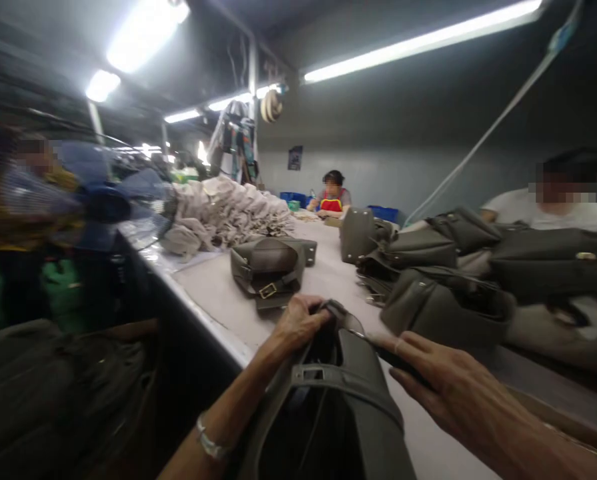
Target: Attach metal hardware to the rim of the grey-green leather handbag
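A dark olive handbag (373, 400) stands on the table close to me, its mouth towards me and a strap with a metal buckle plate across it. My left hand (298, 323) is closed on the bag's far upper edge, thumb and fingers pinching it. In my right hand (443, 377) is a dark-handled tool (411, 368), fingers wrapped round it. Its thin shiny front end reaches the bag's edge beside my left fingers; blur hides its exact kind. Beyond my left hand sits another olive handbag (268, 267) with a gold-coloured buckle.
Several more olive bags (443, 300) are heaped on the right of the table (213, 293). Crumpled pale cloth pieces (228, 210) lie at the far left, beside a blue fan (105, 203). Dark material (53, 400) fills the lower left. Co-workers are at the far end, right and left.
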The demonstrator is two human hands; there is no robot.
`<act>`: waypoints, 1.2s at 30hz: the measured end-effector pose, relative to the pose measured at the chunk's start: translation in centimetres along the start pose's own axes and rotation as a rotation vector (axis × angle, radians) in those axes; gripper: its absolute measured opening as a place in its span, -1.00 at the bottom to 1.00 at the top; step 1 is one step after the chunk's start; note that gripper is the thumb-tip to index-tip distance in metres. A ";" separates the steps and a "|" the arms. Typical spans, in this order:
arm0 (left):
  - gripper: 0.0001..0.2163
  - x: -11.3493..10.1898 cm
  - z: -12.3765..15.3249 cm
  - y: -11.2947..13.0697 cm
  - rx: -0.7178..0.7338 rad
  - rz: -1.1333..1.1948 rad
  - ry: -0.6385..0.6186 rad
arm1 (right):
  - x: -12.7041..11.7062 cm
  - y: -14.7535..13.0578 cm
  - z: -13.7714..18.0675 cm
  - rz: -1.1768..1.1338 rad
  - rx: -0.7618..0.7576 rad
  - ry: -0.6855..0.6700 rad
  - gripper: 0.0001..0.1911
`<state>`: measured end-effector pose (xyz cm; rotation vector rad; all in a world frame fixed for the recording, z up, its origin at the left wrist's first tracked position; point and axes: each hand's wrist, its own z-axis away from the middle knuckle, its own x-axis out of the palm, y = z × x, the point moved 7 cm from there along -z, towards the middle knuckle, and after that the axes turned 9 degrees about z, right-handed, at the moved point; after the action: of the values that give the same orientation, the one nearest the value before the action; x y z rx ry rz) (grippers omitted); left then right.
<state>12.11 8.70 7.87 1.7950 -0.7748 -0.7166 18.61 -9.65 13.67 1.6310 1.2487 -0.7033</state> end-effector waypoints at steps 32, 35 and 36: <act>-0.75 1.7 -2.7 1.5 0.032 -0.367 -0.182 | -2.9 -2.2 -2.6 0.454 -0.097 -0.059 -0.50; -0.76 2.5 -2.8 2.2 0.044 -0.385 -0.212 | -4.6 -3.1 -2.6 0.510 -0.229 0.022 -0.55; -0.76 2.7 -2.9 2.4 0.045 -0.385 -0.219 | -4.8 -3.2 -2.3 0.507 -0.274 0.057 -0.54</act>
<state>15.57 7.52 10.69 1.9513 -0.5927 -1.1709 13.87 -9.39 17.64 1.6482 0.8673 -0.1638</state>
